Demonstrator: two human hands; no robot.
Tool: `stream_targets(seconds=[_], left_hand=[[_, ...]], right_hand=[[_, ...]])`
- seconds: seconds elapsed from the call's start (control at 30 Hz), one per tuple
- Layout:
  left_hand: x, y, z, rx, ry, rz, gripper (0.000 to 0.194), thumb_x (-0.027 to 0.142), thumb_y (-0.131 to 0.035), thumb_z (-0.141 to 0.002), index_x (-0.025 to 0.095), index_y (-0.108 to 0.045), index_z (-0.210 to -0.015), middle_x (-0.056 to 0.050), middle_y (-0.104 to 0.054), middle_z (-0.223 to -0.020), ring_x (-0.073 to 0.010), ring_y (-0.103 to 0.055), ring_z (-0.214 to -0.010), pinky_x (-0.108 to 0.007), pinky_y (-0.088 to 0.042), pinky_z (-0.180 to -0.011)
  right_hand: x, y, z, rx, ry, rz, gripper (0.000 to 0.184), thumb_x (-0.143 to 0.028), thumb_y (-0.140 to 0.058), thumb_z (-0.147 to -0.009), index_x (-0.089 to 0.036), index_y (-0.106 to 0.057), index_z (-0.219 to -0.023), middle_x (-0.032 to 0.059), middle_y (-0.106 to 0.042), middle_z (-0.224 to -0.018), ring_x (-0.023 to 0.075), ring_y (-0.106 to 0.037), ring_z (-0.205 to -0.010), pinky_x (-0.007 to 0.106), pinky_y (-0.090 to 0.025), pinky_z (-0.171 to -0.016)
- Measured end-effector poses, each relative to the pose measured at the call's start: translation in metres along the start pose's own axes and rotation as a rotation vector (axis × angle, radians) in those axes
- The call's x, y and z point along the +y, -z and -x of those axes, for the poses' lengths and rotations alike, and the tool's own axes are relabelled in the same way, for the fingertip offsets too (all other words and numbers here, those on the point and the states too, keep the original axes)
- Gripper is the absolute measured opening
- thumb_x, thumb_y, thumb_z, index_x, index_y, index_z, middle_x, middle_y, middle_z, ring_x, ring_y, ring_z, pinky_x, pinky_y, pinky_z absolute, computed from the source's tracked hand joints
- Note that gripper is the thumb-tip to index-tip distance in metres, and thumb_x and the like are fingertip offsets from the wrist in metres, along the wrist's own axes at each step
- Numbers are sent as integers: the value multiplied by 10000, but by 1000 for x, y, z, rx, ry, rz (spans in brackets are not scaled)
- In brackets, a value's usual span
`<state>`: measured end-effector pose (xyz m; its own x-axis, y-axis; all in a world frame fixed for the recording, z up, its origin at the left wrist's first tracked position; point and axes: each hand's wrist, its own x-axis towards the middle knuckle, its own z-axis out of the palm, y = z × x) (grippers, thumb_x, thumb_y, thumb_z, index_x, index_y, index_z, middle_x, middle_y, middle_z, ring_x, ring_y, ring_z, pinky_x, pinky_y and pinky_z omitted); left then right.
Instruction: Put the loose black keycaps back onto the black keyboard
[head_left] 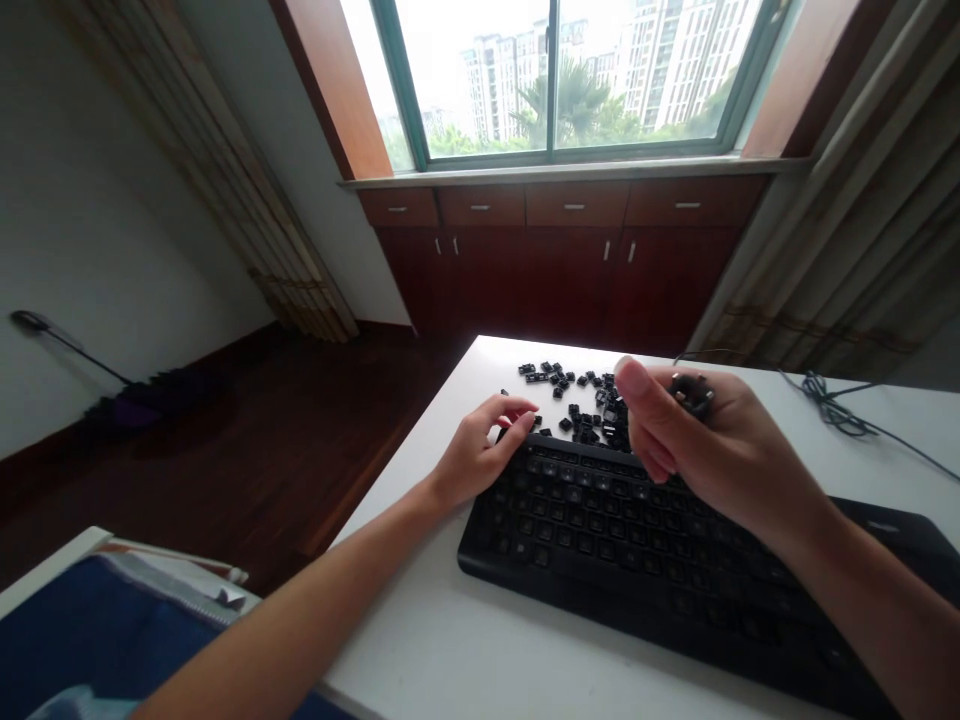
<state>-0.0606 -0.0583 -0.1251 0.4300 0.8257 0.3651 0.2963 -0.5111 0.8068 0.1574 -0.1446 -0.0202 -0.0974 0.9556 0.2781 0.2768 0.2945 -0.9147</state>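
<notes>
A black keyboard lies on a white table. Behind it, several loose black keycaps are scattered on the tabletop. My left hand rests at the keyboard's far left corner, fingers curled and pinched at the top edge; whether it holds anything is hidden. My right hand hovers above the keyboard's middle, fingers closed around a small dark ring-shaped tool, thumb raised.
A grey cable snakes across the table's right side. Dark wooden cabinets run under a window ahead. A dark wood floor lies to the left, with a blue item at the bottom left.
</notes>
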Motion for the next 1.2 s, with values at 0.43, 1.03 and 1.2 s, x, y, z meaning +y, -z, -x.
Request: stream_targets(seconds=[0.43, 1.03, 1.2], left_hand=[[-8, 2, -3, 185, 235, 342, 343, 402, -625, -920, 182, -600, -1182, -58, -611, -1025, -162, -603, -865, -266, -506, -730], [-11, 0, -3, 114, 190, 382, 307, 373, -610, -931, 171, -604, -1162, -51, -622, -975, -152, -596, -803, -262, -488, -690], [-12, -1, -4, 124, 196, 363, 303, 355, -613, -927, 164, -604, -1163, -56, -624, -1000, -162, -604, -848, -271, -492, -721]], right_hand=[[30, -83, -27, 57, 76, -549, 575, -345, -637, -916, -203, -365, -430, -63, -295, -405, 70, -255, -377, 277, -196, -418], [49, -92, -32, -2, 19, -476, 578, -365, -638, -923, -195, -392, -429, -61, -303, -404, 72, -261, -382, 280, -192, -428], [58, -100, -27, -15, 29, -427, 577, -398, -631, -925, -192, -403, -437, -52, -333, -408, 73, -283, -394, 273, -206, -430]])
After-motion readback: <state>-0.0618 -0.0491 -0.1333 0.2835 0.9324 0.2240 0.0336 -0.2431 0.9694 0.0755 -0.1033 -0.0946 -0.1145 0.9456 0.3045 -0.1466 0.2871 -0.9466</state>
